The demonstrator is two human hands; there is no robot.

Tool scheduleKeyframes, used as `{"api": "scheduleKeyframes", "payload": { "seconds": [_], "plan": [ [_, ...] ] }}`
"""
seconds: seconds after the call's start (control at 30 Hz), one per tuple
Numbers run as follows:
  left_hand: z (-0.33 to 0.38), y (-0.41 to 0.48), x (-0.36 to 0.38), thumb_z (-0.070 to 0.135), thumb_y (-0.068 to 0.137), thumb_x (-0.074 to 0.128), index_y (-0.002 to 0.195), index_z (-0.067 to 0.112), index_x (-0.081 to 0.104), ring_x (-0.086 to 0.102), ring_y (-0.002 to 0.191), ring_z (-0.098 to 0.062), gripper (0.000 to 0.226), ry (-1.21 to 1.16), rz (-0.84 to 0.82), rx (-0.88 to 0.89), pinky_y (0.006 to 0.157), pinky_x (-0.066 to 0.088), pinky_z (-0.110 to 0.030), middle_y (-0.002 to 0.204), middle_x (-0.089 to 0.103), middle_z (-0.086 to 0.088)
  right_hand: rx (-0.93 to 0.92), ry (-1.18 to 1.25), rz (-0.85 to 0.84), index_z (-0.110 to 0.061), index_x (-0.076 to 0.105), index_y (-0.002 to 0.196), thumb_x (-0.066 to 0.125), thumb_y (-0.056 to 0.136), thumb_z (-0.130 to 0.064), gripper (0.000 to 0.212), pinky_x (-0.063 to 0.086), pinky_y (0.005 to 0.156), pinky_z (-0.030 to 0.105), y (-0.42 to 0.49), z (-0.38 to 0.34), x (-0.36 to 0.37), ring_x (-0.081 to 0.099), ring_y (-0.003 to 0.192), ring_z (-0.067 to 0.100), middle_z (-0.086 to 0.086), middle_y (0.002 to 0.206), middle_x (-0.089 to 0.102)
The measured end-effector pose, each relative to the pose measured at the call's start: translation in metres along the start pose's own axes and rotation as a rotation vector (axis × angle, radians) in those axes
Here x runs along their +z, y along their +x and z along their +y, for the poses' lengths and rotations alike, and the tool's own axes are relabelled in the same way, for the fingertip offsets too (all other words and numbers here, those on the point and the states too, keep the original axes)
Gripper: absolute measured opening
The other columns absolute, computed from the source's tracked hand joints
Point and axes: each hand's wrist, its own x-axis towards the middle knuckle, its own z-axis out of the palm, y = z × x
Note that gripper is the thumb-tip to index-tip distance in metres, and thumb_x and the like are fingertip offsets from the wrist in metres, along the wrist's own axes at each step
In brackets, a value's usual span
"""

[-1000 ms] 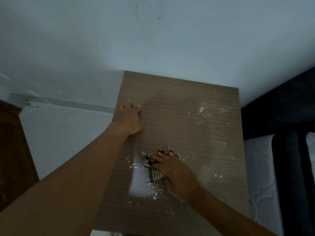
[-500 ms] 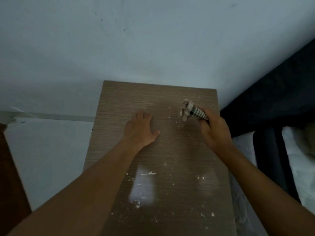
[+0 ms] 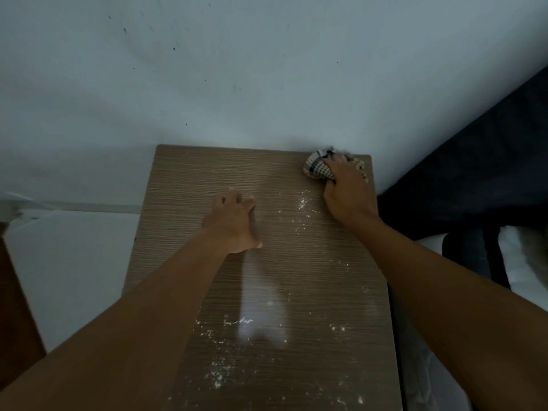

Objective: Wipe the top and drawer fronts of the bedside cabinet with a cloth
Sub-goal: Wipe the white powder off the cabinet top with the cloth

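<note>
The bedside cabinet's wood-grain top (image 3: 184, 203) fills the middle of the view, speckled with white crumbs and powder mostly near the front and right of centre. My right hand (image 3: 348, 194) presses a bunched checked cloth (image 3: 317, 169) onto the far right corner of the top, against the wall. My left hand (image 3: 234, 223) lies flat on the top near the middle, fingers spread, holding nothing. The drawer fronts are out of sight below the front edge.
A pale wall (image 3: 237, 69) runs right behind the cabinet. A dark headboard (image 3: 474, 173) and a bed with white bedding (image 3: 522, 262) stand close on the right. White floor (image 3: 74, 262) lies to the left, with brown wood (image 3: 12, 307) at the far left edge.
My right hand carried the cloth from the front middle of the top up to the far right corner. My left hand shifted from the left edge toward the centre.
</note>
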Motion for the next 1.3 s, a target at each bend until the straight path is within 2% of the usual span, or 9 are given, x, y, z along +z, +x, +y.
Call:
{"api": "scheduleKeyframes", "payload": {
  "seconds": [0.2,0.3,0.5,0.57,0.67,0.8,0.93,1.07,1.3],
  "plan": [
    [-0.005,-0.001,-0.007,0.039,0.074,0.080,0.152,0.034,0.018,0.002,0.147,-0.033,0.100,0.049,-0.057,0.023,0.113,0.028,-0.053,0.162,-0.002,-0.002,-0.280,0.018,-0.165,-0.019,0.049,0.137,0.050,0.087,-0.006,0.051,0.018,0.118,0.042,-0.044,-0.023,0.019,0.031,0.140,0.022,0.002,0.150,0.040],
    [-0.008,-0.001,-0.008,0.037,0.075,0.080,0.152,0.035,0.018,0.001,0.148,-0.032,0.099,0.046,-0.057,0.031,0.114,0.026,-0.053,0.162,0.000,0.000,-0.398,0.050,-0.231,-0.020,0.053,0.133,0.044,0.088,-0.013,0.046,0.017,0.118,0.041,-0.092,-0.027,0.024,0.033,0.139,0.020,0.002,0.147,0.043],
    [-0.008,0.001,-0.009,0.038,0.076,0.078,0.152,0.034,0.018,0.004,0.146,-0.034,0.097,0.080,-0.061,0.046,0.112,0.029,-0.054,0.161,0.001,-0.004,-0.495,0.106,-0.383,-0.022,0.055,0.129,0.044,0.083,-0.018,0.048,0.016,0.117,0.040,-0.189,-0.025,0.026,0.031,0.140,0.011,-0.002,0.144,0.047],
    [-0.007,0.000,-0.009,0.039,0.076,0.078,0.152,0.034,0.017,0.002,0.147,-0.034,0.098,0.081,-0.066,0.041,0.113,0.028,-0.054,0.161,0.000,-0.004,-0.498,0.141,-0.389,-0.026,0.055,0.127,0.047,0.082,-0.018,0.047,0.024,0.115,0.038,-0.204,-0.024,0.019,0.035,0.135,0.005,-0.004,0.139,0.053],
    [-0.007,-0.001,-0.008,0.041,0.073,0.080,0.152,0.034,0.019,0.004,0.146,-0.033,0.100,0.079,-0.060,0.045,0.112,0.029,-0.054,0.161,0.003,-0.004,-0.483,0.220,-0.325,-0.025,0.055,0.126,0.050,0.082,-0.015,0.045,0.046,0.101,0.035,-0.195,-0.027,-0.005,0.051,0.121,0.007,-0.002,0.128,0.061],
    [-0.008,-0.002,-0.008,0.040,0.071,0.082,0.152,0.033,0.020,0.005,0.146,-0.033,0.101,0.063,-0.050,0.047,0.112,0.030,-0.054,0.160,0.005,-0.003,-0.436,0.218,-0.063,-0.019,0.053,0.129,0.044,0.084,-0.013,0.046,0.048,0.094,0.032,-0.126,-0.033,-0.037,0.058,0.113,0.019,0.009,0.125,0.062],
    [-0.007,-0.003,-0.007,0.037,0.072,0.082,0.152,0.033,0.020,0.003,0.147,-0.031,0.101,0.037,-0.055,0.038,0.112,0.030,-0.051,0.161,0.005,-0.002,-0.275,0.080,0.054,-0.016,0.057,0.128,0.047,0.088,-0.007,0.043,0.043,0.080,0.025,-0.045,-0.037,-0.048,0.058,0.100,0.017,0.007,0.119,0.064],
    [-0.006,-0.004,-0.008,0.036,0.072,0.082,0.152,0.033,0.020,0.006,0.146,-0.030,0.101,0.033,-0.048,0.042,0.111,0.032,-0.050,0.160,0.008,-0.002,-0.009,-0.050,0.138,-0.026,0.058,0.124,0.043,0.088,-0.013,0.041,0.046,0.084,0.033,0.007,-0.020,-0.035,0.059,0.105,0.022,0.001,0.120,0.062],
    [-0.007,-0.002,-0.007,0.039,0.073,0.081,0.152,0.034,0.019,0.008,0.146,-0.030,0.101,0.059,-0.036,0.039,0.109,0.035,-0.051,0.159,0.007,-0.002,0.139,-0.031,0.172,-0.008,0.049,0.135,0.042,0.089,-0.005,0.046,0.033,0.108,0.037,0.015,-0.024,0.014,0.044,0.126,0.027,0.012,0.136,0.049]
  ]
}}
